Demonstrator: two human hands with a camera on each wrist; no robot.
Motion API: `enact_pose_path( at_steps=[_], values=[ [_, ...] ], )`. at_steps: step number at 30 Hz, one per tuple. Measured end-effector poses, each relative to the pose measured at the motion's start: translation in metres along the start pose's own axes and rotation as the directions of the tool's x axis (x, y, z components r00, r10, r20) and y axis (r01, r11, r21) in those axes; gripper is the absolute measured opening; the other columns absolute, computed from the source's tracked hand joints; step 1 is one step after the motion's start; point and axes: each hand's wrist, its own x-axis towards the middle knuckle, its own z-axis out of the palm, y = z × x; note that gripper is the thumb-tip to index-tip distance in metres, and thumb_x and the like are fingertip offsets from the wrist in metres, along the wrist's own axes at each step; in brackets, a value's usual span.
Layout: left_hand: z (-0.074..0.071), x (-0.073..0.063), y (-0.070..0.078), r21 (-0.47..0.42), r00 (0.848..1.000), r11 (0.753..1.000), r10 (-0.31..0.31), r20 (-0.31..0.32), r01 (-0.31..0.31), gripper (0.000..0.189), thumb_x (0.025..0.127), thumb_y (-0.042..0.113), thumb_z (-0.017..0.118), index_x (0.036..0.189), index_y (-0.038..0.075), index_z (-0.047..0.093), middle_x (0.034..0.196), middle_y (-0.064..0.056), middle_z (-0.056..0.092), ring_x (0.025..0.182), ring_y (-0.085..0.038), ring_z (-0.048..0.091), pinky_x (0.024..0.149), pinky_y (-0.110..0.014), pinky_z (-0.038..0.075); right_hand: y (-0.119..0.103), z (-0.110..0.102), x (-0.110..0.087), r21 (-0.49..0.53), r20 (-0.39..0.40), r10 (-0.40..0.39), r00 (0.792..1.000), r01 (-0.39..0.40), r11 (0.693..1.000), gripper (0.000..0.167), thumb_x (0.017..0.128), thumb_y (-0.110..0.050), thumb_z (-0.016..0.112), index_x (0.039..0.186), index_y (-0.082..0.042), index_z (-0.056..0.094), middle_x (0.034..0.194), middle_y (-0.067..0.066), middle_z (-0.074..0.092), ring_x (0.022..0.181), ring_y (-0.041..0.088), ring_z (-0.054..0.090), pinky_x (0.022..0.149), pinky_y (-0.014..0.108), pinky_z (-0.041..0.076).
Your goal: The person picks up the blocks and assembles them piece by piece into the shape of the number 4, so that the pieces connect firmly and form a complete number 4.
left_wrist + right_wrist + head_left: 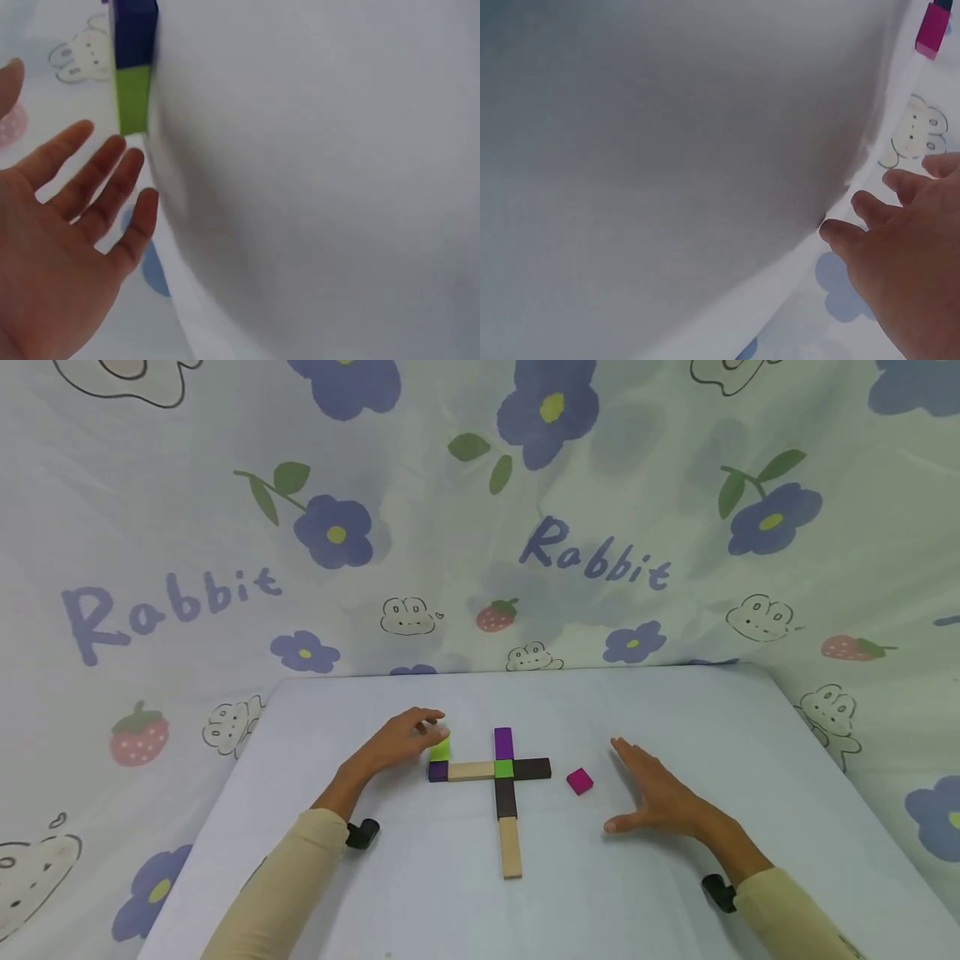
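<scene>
On the white table lie coloured blocks joined in a cross-like layout. At its left end a lime green block [440,749] touches a dark purple block [438,772]. From there a pale wooden block [471,771] runs to a small green block [504,768], bordered by a purple block [503,743] and two black blocks [532,768]. Another pale wooden block [510,847] forms the lower end. My left hand [405,737] is beside the lime block, fingers loosely bent and holding nothing. My right hand [660,797] hovers with spread fingers, right of a loose magenta block [580,781].
A white cloth covers the table [637,710]. Behind it hangs a curtain [450,527] printed with flowers, rabbits and strawberries. Black wrist devices [363,834] sit at both cuffs.
</scene>
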Motion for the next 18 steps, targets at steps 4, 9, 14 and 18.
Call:
enact_pose_path(
  at_steps=[4,9,14,18],
  values=[
    [0.006,0.005,0.019,0.092,0.997,0.993,0.073,-0.005,-0.072,0.062,0.096,0.047,0.064,0.145,0.011,0.054,0.139,-0.012,0.057,0.126,-0.031,0.054,0.104,-0.055,0.043,0.000,0.000,-0.003,-0.011,-0.001,-0.003,1.000,0.003,1.000,0.131,0.067,-0.060,0.089,0.160,-0.001,0.018,0.165,0.024,0.018,0.149,0.046,0.016,0.116,0.067,0.011],
    [0.020,0.013,0.058,0.183,0.973,0.956,0.223,0.056,-0.230,0.063,0.093,0.043,0.069,0.146,0.012,0.054,0.144,-0.010,0.054,0.133,-0.031,0.050,0.108,-0.056,0.039,-0.001,-0.001,-0.005,-0.021,-0.007,-0.002,1.000,0.002,1.000,0.131,0.066,-0.060,0.088,0.160,0.000,0.019,0.164,0.024,0.018,0.149,0.046,0.015,0.116,0.067,0.013],
    [0.043,0.022,0.097,0.221,0.929,0.907,0.322,0.185,-0.358,0.063,0.092,0.039,0.072,0.147,0.015,0.053,0.146,-0.005,0.053,0.136,-0.026,0.047,0.112,-0.052,0.037,0.000,0.001,-0.008,-0.044,-0.018,0.006,1.000,-0.006,0.999,0.131,0.067,-0.063,0.087,0.160,0.000,0.020,0.164,0.025,0.018,0.148,0.046,0.017,0.114,0.068,0.021],
    [0.060,0.029,0.119,0.229,0.890,0.870,0.382,0.250,-0.437,0.058,0.094,0.036,0.073,0.146,0.017,0.055,0.144,0.000,0.054,0.134,-0.019,0.049,0.110,-0.044,0.040,0.000,0.001,-0.009,-0.072,-0.035,0.002,0.999,-0.005,0.997,0.130,0.067,-0.064,0.086,0.159,0.001,0.021,0.164,0.026,0.019,0.148,0.046,0.019,0.113,0.068,0.023]
  ],
)
